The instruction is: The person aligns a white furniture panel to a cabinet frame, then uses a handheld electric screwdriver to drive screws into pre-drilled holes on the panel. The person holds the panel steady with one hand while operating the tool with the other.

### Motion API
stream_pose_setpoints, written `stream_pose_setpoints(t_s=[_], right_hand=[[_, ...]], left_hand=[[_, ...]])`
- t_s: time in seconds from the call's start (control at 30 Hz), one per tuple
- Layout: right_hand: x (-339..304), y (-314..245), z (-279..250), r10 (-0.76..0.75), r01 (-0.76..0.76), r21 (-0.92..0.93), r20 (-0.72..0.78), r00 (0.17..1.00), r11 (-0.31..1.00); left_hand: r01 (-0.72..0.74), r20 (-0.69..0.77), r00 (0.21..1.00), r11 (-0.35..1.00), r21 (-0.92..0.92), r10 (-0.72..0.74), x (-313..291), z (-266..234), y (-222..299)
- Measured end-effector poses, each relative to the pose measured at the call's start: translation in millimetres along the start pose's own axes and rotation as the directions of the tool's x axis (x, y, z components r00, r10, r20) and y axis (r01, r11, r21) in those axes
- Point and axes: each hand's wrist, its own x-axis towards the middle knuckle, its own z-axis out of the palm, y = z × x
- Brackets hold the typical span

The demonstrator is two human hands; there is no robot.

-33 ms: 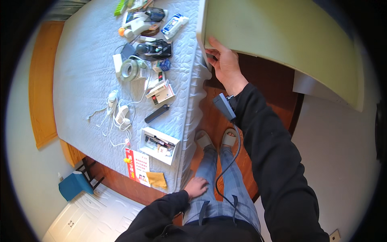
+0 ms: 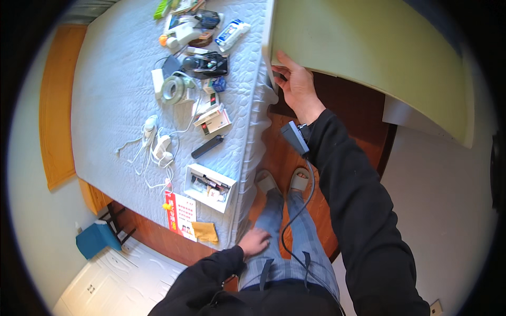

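At the near corner of a pale green board (image 2: 369, 47), my right hand (image 2: 299, 87) holds the edge, thumb on the broad face and fingers curled round the rim. Some of those fingertips are hidden. A grey device (image 2: 294, 138) with a dark cable is strapped at my right wrist. My left hand (image 2: 254, 242) rests on my thigh, fingers loosely laid out and holding nothing. Beside the board stands a bed with a light blue quilted cover (image 2: 116, 95). On it, an open white box (image 2: 210, 187) with small items lies nearest my left hand, along with a folded yellow cloth (image 2: 204, 232).
Several things crowd the bed: a wipes pack (image 2: 232, 34), a tape roll (image 2: 173, 90), white cables (image 2: 158, 150), a black stick-shaped object (image 2: 207, 147) and small cartons (image 2: 215, 120). A blue stool (image 2: 97, 240) stands beyond the bed's left corner. Wooden floor (image 2: 279, 152) lies under my slippered feet.
The view has shifted slightly, so the bed and its items sit a little further right. My right hand keeps its hold on the board, and my left stays on my thigh.
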Motion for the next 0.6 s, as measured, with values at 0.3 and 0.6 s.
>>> stream_pose_setpoints(t_s=[0.3, 0.6], right_hand=[[5, -5, -4, 0.196, -0.187, 0.192, -0.029, 0.980, 0.963], [6, -7, 0, 0.125, -0.110, 0.153, -0.092, 0.988, 0.982]], left_hand=[[-0.222, -0.483, 0.868, 0.960, -0.172, 0.114, 13, -211, 87], [-0.385, -0.875, 0.418, 0.920, 0.075, 0.246, 154, -398, 173]])
